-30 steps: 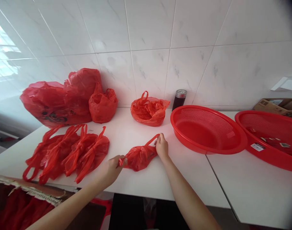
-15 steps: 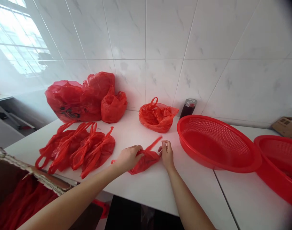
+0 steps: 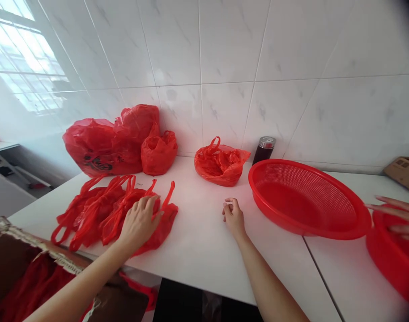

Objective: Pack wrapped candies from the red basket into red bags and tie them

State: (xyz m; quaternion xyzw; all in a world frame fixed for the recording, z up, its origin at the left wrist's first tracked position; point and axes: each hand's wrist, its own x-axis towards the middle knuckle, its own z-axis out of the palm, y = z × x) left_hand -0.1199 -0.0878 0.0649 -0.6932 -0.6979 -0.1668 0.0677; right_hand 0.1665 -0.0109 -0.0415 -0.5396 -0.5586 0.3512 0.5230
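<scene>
My left hand grips a knotted red plastic bag from above at the left of the table. One loop of that bag sticks up beside my thumb, and the hand covers its knot. Against it lies a row of several similar tied red bags, partly overlapping. My right hand rests over the white tabletop with its fingers curled in and nothing visible in them. Beyond it sits an open-topped, crumpled red bag; what it contains cannot be made out.
A red perforated basket stands to the right, with a dark flask behind it. Another person's hand reaches over a second red basin. Large red bags lean against the tiled wall. A cardboard box with red material stands front left.
My left hand has carried the red bag leftward to the row of tied bags. My right hand has stayed near its place, fingers more curled. Another person's hand has appeared at far right.
</scene>
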